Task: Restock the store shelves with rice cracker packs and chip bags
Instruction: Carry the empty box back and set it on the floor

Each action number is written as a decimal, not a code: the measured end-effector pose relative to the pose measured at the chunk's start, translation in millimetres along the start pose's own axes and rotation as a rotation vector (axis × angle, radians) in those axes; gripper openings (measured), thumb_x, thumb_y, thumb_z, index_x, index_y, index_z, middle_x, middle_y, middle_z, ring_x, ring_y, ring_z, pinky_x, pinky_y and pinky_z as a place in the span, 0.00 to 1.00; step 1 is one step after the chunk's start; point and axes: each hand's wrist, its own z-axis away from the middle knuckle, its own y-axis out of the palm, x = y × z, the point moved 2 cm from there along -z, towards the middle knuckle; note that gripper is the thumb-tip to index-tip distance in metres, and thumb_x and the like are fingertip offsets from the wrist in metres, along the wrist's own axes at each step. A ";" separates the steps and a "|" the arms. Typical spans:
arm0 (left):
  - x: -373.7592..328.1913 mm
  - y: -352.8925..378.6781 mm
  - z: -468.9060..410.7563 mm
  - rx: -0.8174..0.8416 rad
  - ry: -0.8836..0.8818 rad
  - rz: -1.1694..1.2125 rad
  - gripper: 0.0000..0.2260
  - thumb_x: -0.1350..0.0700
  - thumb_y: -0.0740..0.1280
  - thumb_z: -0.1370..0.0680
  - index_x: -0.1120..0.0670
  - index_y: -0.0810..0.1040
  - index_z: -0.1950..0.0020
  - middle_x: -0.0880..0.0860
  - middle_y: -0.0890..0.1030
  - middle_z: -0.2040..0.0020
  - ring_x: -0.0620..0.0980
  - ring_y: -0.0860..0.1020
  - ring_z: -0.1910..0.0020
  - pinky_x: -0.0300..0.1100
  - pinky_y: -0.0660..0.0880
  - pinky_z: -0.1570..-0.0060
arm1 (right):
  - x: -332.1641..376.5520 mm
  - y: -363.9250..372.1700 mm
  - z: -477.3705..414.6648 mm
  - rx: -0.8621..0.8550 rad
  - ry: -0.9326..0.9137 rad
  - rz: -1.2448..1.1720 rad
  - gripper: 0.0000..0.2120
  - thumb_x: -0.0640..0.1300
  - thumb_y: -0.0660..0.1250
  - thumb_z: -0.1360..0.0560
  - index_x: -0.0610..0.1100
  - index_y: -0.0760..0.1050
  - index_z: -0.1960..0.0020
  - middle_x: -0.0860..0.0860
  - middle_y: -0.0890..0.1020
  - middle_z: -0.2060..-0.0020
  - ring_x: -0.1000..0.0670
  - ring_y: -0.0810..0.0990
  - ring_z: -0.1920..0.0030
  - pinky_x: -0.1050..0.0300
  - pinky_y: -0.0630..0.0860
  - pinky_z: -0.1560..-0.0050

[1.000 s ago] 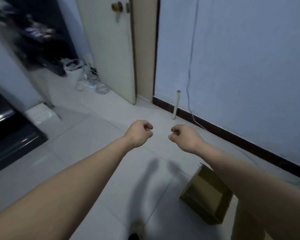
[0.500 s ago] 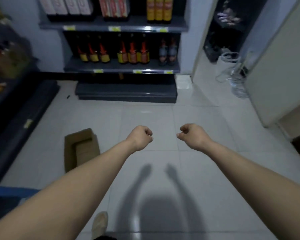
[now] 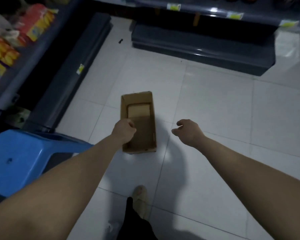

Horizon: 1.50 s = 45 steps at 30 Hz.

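Observation:
An open cardboard box (image 3: 145, 101) lies on the tiled floor straight ahead, with nothing visible inside but its own folded flap. My left hand (image 3: 124, 129) is a closed fist over the box's near left wall and holds nothing. To the right of the box, my right hand (image 3: 188, 131) hovers with loosely curled, parted fingers, holding nothing. Snack packs in orange, yellow and red (image 3: 10, 44) fill the shelf (image 3: 36, 54) at the upper left.
A blue plastic stool (image 3: 22, 158) stands at my left, beside the left shelf's dark base (image 3: 71, 66). A second dark shelf unit (image 3: 203, 44) runs across the top. My foot (image 3: 140, 198) is on the floor below the box.
The view swung from a wall and door, past the bottle shelves, down to the box, which now lies directly under my hands. My right fist has loosened.

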 end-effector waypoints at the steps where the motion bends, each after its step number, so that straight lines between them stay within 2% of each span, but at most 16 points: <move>1: 10.9 0.6 -18.3 -0.001 -0.002 -0.016 0.10 0.61 0.65 0.24 0.60 0.79 0.44 0.59 0.79 0.43 0.57 0.76 0.43 0.45 0.72 0.45 | 5.0 12.2 -18.2 0.006 0.006 0.010 0.21 0.45 0.63 0.23 0.38 0.69 0.32 0.43 0.78 0.39 0.42 0.77 0.41 0.53 0.73 0.43; 4: 43.0 14.6 -67.7 0.002 -0.022 -0.054 0.11 0.60 0.65 0.23 0.60 0.77 0.42 0.59 0.78 0.41 0.57 0.75 0.41 0.45 0.71 0.43 | 8.2 48.8 -71.5 0.018 0.023 0.042 0.18 0.43 0.61 0.23 0.37 0.70 0.35 0.42 0.77 0.40 0.42 0.77 0.41 0.52 0.74 0.44; 9: 106.3 65.0 -140.2 -0.004 -0.059 -0.091 0.11 0.61 0.64 0.23 0.61 0.75 0.41 0.59 0.76 0.40 0.57 0.74 0.41 0.43 0.70 0.46 | -13.6 119.3 -159.7 0.029 -0.002 0.127 0.20 0.44 0.61 0.22 0.38 0.67 0.32 0.41 0.75 0.38 0.41 0.75 0.39 0.54 0.72 0.46; 11: 133.1 86.4 -165.7 -0.021 -0.082 -0.119 0.12 0.62 0.63 0.22 0.62 0.74 0.40 0.61 0.76 0.40 0.58 0.74 0.41 0.45 0.70 0.46 | -27.3 148.9 -193.4 0.035 -0.022 0.170 0.19 0.44 0.61 0.21 0.37 0.67 0.33 0.41 0.76 0.39 0.42 0.75 0.41 0.57 0.71 0.51; 15: 181.8 123.3 -210.7 -0.055 -0.178 -0.197 0.21 0.61 0.63 0.22 0.63 0.64 0.30 0.62 0.69 0.32 0.60 0.71 0.35 0.48 0.70 0.40 | -56.6 201.9 -247.3 0.020 -0.015 0.232 0.17 0.42 0.60 0.21 0.37 0.66 0.34 0.41 0.76 0.40 0.44 0.75 0.46 0.57 0.67 0.56; 17: 199.8 139.0 -229.4 -0.060 -0.232 -0.205 0.24 0.61 0.63 0.22 0.63 0.60 0.28 0.62 0.67 0.31 0.60 0.70 0.33 0.49 0.70 0.38 | -71.3 223.7 -267.2 -0.003 0.018 0.249 0.16 0.40 0.60 0.21 0.37 0.65 0.35 0.41 0.76 0.42 0.42 0.75 0.47 0.57 0.66 0.57; 22: 229.0 164.0 -263.6 -0.079 -0.271 -0.180 0.19 0.62 0.62 0.22 0.63 0.68 0.32 0.62 0.74 0.35 0.60 0.74 0.37 0.48 0.72 0.40 | -103.5 261.2 -301.4 -0.026 0.061 0.188 0.13 0.39 0.58 0.21 0.37 0.69 0.38 0.40 0.77 0.42 0.41 0.76 0.42 0.56 0.69 0.55; 24: 237.1 166.4 -268.1 -0.076 -0.304 -0.172 0.16 0.63 0.63 0.22 0.65 0.73 0.36 0.63 0.77 0.38 0.61 0.76 0.40 0.48 0.75 0.42 | -109.4 266.1 -304.9 -0.033 0.060 0.145 0.12 0.40 0.57 0.21 0.37 0.72 0.41 0.41 0.78 0.44 0.42 0.77 0.45 0.57 0.69 0.55; 26: 238.3 169.0 -266.9 -0.073 -0.321 -0.152 0.12 0.64 0.64 0.24 0.65 0.77 0.42 0.63 0.80 0.43 0.61 0.79 0.45 0.50 0.78 0.45 | -114.1 263.5 -305.8 -0.047 0.064 0.093 0.11 0.40 0.58 0.21 0.37 0.74 0.43 0.41 0.79 0.46 0.44 0.77 0.51 0.58 0.69 0.56; 28: 231.6 174.2 -259.7 -0.064 -0.318 -0.125 0.11 0.63 0.65 0.25 0.65 0.79 0.44 0.62 0.81 0.46 0.61 0.80 0.48 0.50 0.78 0.46 | -121.0 253.1 -303.4 -0.071 0.075 0.039 0.11 0.41 0.59 0.21 0.36 0.76 0.46 0.41 0.80 0.48 0.45 0.75 0.56 0.59 0.70 0.58; 32: 192.4 181.5 -236.3 -0.006 -0.282 -0.116 0.09 0.64 0.65 0.27 0.63 0.81 0.49 0.61 0.83 0.53 0.60 0.82 0.54 0.50 0.80 0.49 | -147.9 214.0 -276.8 -0.082 0.115 -0.020 0.13 0.42 0.60 0.22 0.34 0.78 0.48 0.41 0.81 0.53 0.44 0.80 0.55 0.58 0.72 0.60; 34: 159.3 182.4 -223.2 0.038 -0.238 -0.147 0.09 0.65 0.64 0.27 0.64 0.81 0.51 0.61 0.83 0.55 0.60 0.83 0.55 0.51 0.81 0.49 | -165.7 186.8 -252.3 -0.094 0.155 -0.037 0.11 0.41 0.60 0.22 0.34 0.77 0.50 0.43 0.78 0.57 0.45 0.77 0.61 0.59 0.70 0.66; 37: 98.8 186.6 -197.7 0.111 -0.132 -0.193 0.09 0.66 0.64 0.29 0.66 0.82 0.52 0.63 0.84 0.56 0.61 0.83 0.56 0.55 0.81 0.50 | -196.6 141.6 -207.1 -0.136 0.266 -0.113 0.11 0.41 0.61 0.23 0.34 0.78 0.50 0.43 0.77 0.59 0.45 0.75 0.62 0.62 0.65 0.73; 42: -8.9 215.4 -131.7 0.256 0.059 -0.266 0.08 0.67 0.68 0.30 0.67 0.82 0.52 0.63 0.83 0.54 0.61 0.83 0.55 0.55 0.81 0.50 | -260.0 64.7 -108.2 -0.233 0.421 -0.250 0.13 0.41 0.60 0.23 0.33 0.78 0.50 0.42 0.78 0.59 0.43 0.76 0.60 0.58 0.70 0.69; 45: -71.0 247.8 -81.4 0.357 0.175 -0.336 0.09 0.67 0.68 0.29 0.68 0.81 0.51 0.64 0.83 0.53 0.61 0.83 0.53 0.55 0.80 0.49 | -305.1 25.4 -38.3 -0.314 0.516 -0.321 0.12 0.40 0.60 0.24 0.33 0.78 0.51 0.42 0.77 0.60 0.43 0.75 0.61 0.60 0.68 0.72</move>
